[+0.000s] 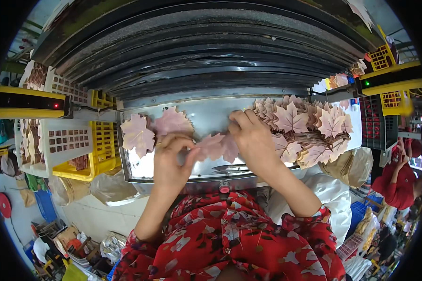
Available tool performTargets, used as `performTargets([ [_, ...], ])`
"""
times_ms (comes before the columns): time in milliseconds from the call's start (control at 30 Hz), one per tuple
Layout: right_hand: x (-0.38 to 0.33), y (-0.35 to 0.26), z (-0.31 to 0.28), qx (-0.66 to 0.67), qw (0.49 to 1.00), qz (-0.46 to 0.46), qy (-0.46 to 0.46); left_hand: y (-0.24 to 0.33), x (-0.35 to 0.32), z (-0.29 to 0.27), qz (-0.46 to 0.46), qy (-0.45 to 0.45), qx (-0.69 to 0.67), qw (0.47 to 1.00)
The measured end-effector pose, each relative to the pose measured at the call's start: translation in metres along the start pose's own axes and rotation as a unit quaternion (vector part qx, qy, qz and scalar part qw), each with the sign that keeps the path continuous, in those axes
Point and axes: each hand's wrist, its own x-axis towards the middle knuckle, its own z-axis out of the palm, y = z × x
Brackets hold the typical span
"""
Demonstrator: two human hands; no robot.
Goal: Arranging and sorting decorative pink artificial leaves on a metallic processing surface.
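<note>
My left hand (171,157) is closed, with thumb and forefinger pinched at the edge of a pale pink maple-shaped leaf (210,146), slightly blurred. Beside that leaf lies another pink leaf (230,149), partly under my right hand (254,139). The right hand's fingers are curled together, and whatever they grip is hidden. Two loose leaves, a paler one (138,135) and a darker one (173,121), lie on the metal tray (208,112) around my left hand. Stacks of leaves (293,119) crowd the tray's right side, close to my right hand.
Dark ridged metal panels (225,51) rise behind the tray. A slim pointed metal tool (229,167) lies at its front edge. White (68,138) and yellow baskets (103,145) stand left; a dark crate (371,122) stands right. Another person in red (396,182) is at far right.
</note>
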Motion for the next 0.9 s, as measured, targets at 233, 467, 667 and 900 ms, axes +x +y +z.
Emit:
performTargets([
  [233, 0.012, 0.006, -0.002, 0.108, 0.994, 0.02, 0.015, 0.001, 0.001, -0.02, -0.152, 0.011, -0.211, 0.965],
  [467, 0.031, 0.006, -0.038, 0.488, 0.836, 0.22, -0.123, 0.019, 0.028, -0.023, 0.067, -0.008, -0.084, 0.994],
  [667, 0.037, 0.018, -0.028, 0.427, 0.867, 0.188, -0.174, 0.014, 0.029, -0.012, -0.048, -0.084, -0.239, 0.966],
  [900, 0.017, 0.013, -0.033, 0.591, 0.738, 0.311, -0.095, -0.018, 0.012, -0.01, -0.202, -0.106, -0.365, 0.903],
])
